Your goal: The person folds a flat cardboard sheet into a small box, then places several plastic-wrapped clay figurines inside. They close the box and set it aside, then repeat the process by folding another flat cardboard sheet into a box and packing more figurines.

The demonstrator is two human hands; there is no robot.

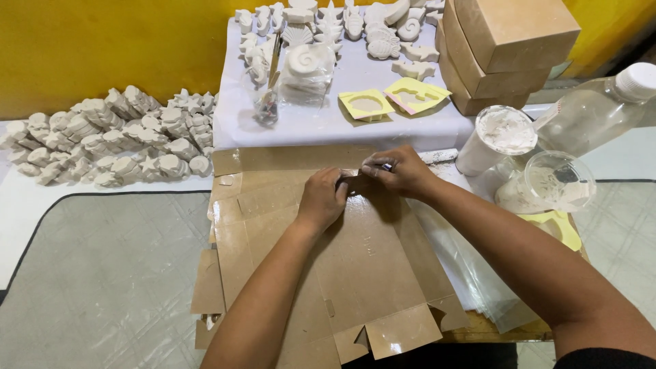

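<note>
My left hand [321,198] and my right hand [400,171] meet over flattened brown cardboard box blanks [372,266] that lie in front of me. Both pinch a small dark, shiny object [354,179] between their fingertips; its shape is mostly hidden by the fingers. The cardboard looks wet or glossy in patches.
White plaster shell and star figures are piled at the left [116,137] and spread on a white sheet [328,116] at the back. Two yellow moulds [393,99], a glass with a brush [266,102], stacked brown boxes [506,48], a white cup [495,137], a clear cup [550,181] and a plastic bottle [594,106] stand nearby.
</note>
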